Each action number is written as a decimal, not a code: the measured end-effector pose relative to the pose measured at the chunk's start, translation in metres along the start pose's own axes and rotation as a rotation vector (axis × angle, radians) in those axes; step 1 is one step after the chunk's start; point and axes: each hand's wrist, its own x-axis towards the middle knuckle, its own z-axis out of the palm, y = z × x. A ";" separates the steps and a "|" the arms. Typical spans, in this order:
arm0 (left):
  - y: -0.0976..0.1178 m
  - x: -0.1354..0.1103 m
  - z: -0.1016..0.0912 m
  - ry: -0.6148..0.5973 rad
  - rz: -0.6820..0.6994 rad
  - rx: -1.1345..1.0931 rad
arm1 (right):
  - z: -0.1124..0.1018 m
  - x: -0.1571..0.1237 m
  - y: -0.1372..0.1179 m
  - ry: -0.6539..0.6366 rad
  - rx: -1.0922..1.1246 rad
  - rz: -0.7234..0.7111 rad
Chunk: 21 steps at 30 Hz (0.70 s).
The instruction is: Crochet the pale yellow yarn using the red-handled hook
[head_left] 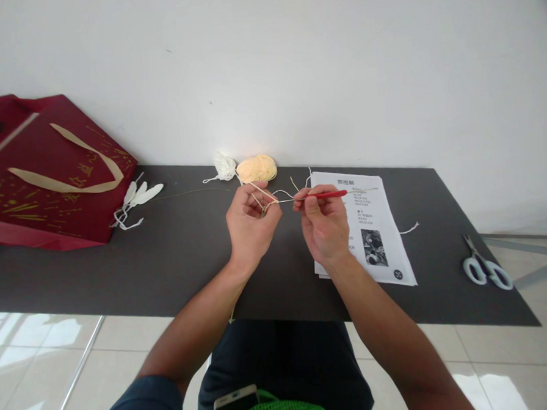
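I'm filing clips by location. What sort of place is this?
Probably an indoor handcraft spot, though whether at home or in a workroom I cannot tell. A dark table stands by a plain white wall, bearing a pale yellow yarn ball and scissors.

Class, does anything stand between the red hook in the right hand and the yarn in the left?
Nothing visible does: the red hook in the right hand points toward the left hand, its tip apparently at the yarn.
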 end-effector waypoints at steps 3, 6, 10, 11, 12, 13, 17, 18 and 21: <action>0.001 0.000 0.000 0.001 -0.008 0.007 | -0.002 -0.001 0.002 -0.040 -0.046 -0.058; 0.001 -0.001 -0.001 0.004 -0.006 0.015 | -0.004 -0.001 0.006 -0.053 -0.087 -0.104; 0.002 -0.001 -0.001 0.026 -0.015 0.065 | -0.004 -0.003 0.008 -0.052 -0.129 -0.156; 0.003 -0.001 -0.001 0.037 -0.018 0.083 | -0.004 -0.004 0.007 -0.051 -0.146 -0.171; 0.003 -0.001 -0.001 0.048 -0.018 0.099 | -0.003 -0.004 0.007 -0.052 -0.163 -0.189; 0.003 0.000 -0.001 0.059 -0.014 0.111 | -0.002 -0.006 0.006 -0.054 -0.180 -0.212; 0.003 0.000 -0.001 0.087 0.002 0.122 | 0.001 -0.011 0.003 -0.070 -0.273 -0.326; 0.003 0.000 -0.001 0.094 0.002 0.125 | 0.001 -0.012 0.003 -0.077 -0.308 -0.358; 0.002 0.000 -0.001 0.110 0.004 0.162 | -0.001 -0.015 0.005 -0.111 -0.410 -0.461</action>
